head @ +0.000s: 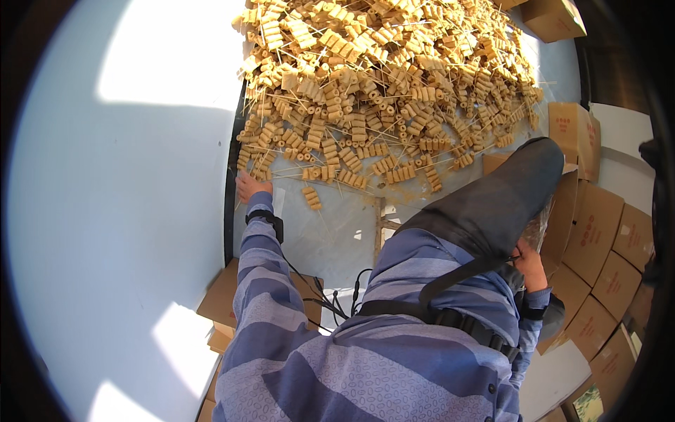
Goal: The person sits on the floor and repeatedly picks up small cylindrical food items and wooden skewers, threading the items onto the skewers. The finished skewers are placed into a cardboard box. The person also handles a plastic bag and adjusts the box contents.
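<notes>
A large heap of tan, ribbed snack pieces on thin wooden sticks (pixel 369 100) covers the far part of a grey surface. My left hand (pixel 252 188) is at the heap's near left corner, beside the wall; its fingertips touch or nearly touch the nearest pieces, and whether it grips one cannot be told. One stick with its ribbed piece (pixel 311 198) lies apart from the heap, right of that hand. My right hand (pixel 529 264) is low at my right side, by a clear plastic bag (pixel 537 227) in an open carton; its fingers are partly hidden.
A pale wall (pixel 132 211) runs along the left. Stacked cardboard cartons (pixel 590 227) stand at the right, another carton (pixel 553 21) at the top right. Flattened cardboard (pixel 224 295) is at the lower left. Black cables (pixel 335 306) hang by my waist. My dark-trousered knee juts toward the heap.
</notes>
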Tool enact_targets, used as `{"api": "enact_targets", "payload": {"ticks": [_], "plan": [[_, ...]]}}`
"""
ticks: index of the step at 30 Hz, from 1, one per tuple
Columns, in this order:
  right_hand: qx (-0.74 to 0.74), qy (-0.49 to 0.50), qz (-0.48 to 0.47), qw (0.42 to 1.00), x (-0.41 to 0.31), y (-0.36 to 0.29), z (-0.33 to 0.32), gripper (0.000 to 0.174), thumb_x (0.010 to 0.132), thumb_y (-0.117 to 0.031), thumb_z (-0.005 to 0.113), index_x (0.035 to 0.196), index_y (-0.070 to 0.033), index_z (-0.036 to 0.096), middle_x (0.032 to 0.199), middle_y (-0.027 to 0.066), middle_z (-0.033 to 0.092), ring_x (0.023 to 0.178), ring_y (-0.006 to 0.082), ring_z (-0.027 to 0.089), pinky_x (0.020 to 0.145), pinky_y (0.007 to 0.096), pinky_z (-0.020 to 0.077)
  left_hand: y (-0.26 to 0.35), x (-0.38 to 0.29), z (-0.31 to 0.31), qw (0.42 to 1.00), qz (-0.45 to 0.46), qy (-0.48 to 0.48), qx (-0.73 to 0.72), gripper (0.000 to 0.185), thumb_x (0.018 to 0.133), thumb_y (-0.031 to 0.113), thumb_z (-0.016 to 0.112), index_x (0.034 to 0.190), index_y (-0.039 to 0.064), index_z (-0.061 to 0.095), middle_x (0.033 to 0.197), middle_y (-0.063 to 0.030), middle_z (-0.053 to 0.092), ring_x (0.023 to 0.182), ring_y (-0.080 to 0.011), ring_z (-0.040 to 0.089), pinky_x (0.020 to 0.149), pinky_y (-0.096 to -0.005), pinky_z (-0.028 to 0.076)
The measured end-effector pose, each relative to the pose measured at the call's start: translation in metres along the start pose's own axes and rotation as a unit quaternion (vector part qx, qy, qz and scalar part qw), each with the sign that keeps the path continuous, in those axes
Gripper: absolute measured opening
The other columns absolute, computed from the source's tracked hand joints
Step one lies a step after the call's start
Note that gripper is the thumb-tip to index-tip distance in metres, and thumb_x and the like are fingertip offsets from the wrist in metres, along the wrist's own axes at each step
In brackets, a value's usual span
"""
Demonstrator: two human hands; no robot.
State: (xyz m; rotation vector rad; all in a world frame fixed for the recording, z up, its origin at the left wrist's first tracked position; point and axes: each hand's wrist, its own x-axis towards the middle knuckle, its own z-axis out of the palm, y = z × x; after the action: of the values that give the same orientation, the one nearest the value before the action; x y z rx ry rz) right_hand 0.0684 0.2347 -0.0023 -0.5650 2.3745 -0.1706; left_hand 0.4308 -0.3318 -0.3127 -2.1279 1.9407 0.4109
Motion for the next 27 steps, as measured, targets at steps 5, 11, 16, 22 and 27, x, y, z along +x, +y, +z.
{"api": "enact_targets", "payload": {"ticks": [5, 11, 16, 22, 27], "plan": [[0.003, 0.011, 0.004, 1.000, -0.006, -0.012, -0.004, 0.023, 0.098, -0.022, 0.054, 0.115, -0.007, 0.060, 0.107, 0.0240, 0.064, 0.104, 0.0454, 0.061, 0.082, 0.0448, 0.0505, 0.010, 0.022, 0.017, 0.992, -0.004, -0.117, 0.046, 0.101, 0.066, 0.025, 0.086, 0.150, 0.019, 0.029, 0.155, -0.0104, 0.034, 0.140, -0.0374, 0.037, 0.115, -0.0488, 0.034], [-0.009, 0.029, 0.006, 1.000, -0.007, -0.020, -0.006, 0.022, 0.095, -0.017, 0.056, 0.113, -0.005, 0.061, 0.101, 0.0242, 0.065, 0.098, 0.0454, 0.061, 0.080, 0.0457, 0.0504, 0.038, -0.029, 0.032, 0.992, 0.032, -0.103, 0.072, 0.098, 0.066, 0.025, 0.088, 0.146, 0.017, 0.033, 0.153, -0.0122, 0.034, 0.130, -0.0421, 0.045, 0.108, -0.0468, 0.043], [0.017, 0.031, -0.007, 0.999, -0.003, -0.015, -0.003, 0.019, 0.095, -0.016, 0.056, 0.108, -0.004, 0.060, 0.099, 0.0246, 0.064, 0.095, 0.0465, 0.060, 0.078, 0.0466, 0.0499, 0.063, -0.057, 0.022, 0.988, 0.053, -0.114, 0.087, 0.085, 0.065, 0.036, 0.089, 0.133, 0.014, 0.043, 0.141, -0.0107, 0.044, 0.123, -0.0414, 0.050, 0.102, -0.0503, 0.043], [-0.004, 0.045, -0.021, 0.999, -0.006, 0.001, 0.006, 0.016, 0.095, -0.018, 0.055, 0.101, -0.003, 0.057, 0.097, 0.0252, 0.062, 0.093, 0.0478, 0.059, 0.076, 0.0493, 0.0482, 0.079, -0.064, 0.022, 0.984, 0.083, -0.080, 0.137, 0.084, 0.063, 0.038, 0.091, 0.128, 0.013, 0.045, 0.135, -0.0099, 0.047, 0.125, -0.0345, 0.048, 0.101, -0.0528, 0.039], [-0.012, -0.002, 0.028, 1.000, -0.004, 0.014, 0.012, 0.020, 0.099, -0.018, 0.051, 0.110, -0.003, 0.059, 0.105, 0.0239, 0.063, 0.101, 0.0438, 0.060, 0.084, 0.0424, 0.0494, 0.087, -0.059, 0.025, 0.992, 0.095, -0.073, 0.038, 0.080, 0.064, 0.036, 0.091, 0.124, 0.008, 0.047, 0.133, -0.0107, 0.049, 0.126, -0.0325, 0.048, 0.101, -0.0526, 0.042]]}}
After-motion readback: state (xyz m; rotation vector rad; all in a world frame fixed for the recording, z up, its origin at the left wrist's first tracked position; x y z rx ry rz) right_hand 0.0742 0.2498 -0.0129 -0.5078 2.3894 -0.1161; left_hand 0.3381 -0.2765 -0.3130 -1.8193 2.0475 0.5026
